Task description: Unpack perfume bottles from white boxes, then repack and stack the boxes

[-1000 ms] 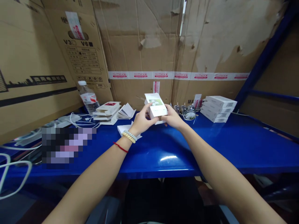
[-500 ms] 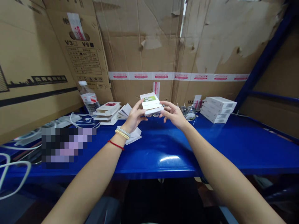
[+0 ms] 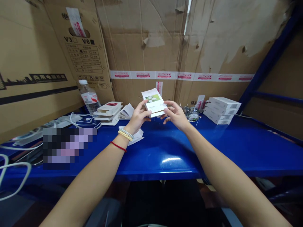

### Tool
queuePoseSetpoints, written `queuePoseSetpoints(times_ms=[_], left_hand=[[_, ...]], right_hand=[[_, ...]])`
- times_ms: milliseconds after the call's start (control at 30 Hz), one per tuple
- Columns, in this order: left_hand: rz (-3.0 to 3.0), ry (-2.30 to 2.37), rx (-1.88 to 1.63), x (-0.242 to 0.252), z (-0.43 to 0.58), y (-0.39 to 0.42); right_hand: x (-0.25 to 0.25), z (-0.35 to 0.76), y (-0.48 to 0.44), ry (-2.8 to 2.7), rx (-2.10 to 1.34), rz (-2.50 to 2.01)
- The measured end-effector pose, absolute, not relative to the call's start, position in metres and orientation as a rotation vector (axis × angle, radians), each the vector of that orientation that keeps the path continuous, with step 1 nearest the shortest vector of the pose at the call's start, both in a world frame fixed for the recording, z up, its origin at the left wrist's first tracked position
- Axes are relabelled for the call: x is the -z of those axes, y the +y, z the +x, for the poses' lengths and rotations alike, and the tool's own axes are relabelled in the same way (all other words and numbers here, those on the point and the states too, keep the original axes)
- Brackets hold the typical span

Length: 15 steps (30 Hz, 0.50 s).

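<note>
A small white box (image 3: 154, 100) with a green-and-white flower picture is held up above the blue table, its printed face tilted toward me. My left hand (image 3: 139, 117) grips its left edge, thumb at the front corner. On the right edge, my right hand (image 3: 174, 114) closes its fingers and thumb round the near corner. Below my left wrist lies a folded white paper piece (image 3: 136, 137), partly covered by the hand. Shiny clear ornaments (image 3: 192, 114) stand behind my right hand, some of them hidden.
Stacked white boxes (image 3: 221, 110) stand at the right. On the left are more flat white boxes (image 3: 109, 110), folded papers (image 3: 127, 111), a water bottle (image 3: 89, 97) and white cables (image 3: 75, 119). Cardboard (image 3: 146, 56) walls the back of the blue table (image 3: 227, 148).
The box has tipped so that more of its printed face shows toward me. Both hands keep their hold at its sides and have barely shifted.
</note>
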<state>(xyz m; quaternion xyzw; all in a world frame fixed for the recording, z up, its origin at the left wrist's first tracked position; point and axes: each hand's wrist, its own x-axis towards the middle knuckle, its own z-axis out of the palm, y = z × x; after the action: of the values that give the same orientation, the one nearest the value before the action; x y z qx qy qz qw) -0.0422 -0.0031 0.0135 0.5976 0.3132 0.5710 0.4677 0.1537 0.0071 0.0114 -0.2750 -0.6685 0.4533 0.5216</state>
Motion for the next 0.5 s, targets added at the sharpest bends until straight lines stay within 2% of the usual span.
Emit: queuePoseSetpoints(times_ms=[500], left_hand=[[1.459,0.737,-1.475,-0.0125,-0.0374,-0.0046]], right_hand=[[-0.0122,0.1536,0.0051,-1.652,-0.926,-0.625]])
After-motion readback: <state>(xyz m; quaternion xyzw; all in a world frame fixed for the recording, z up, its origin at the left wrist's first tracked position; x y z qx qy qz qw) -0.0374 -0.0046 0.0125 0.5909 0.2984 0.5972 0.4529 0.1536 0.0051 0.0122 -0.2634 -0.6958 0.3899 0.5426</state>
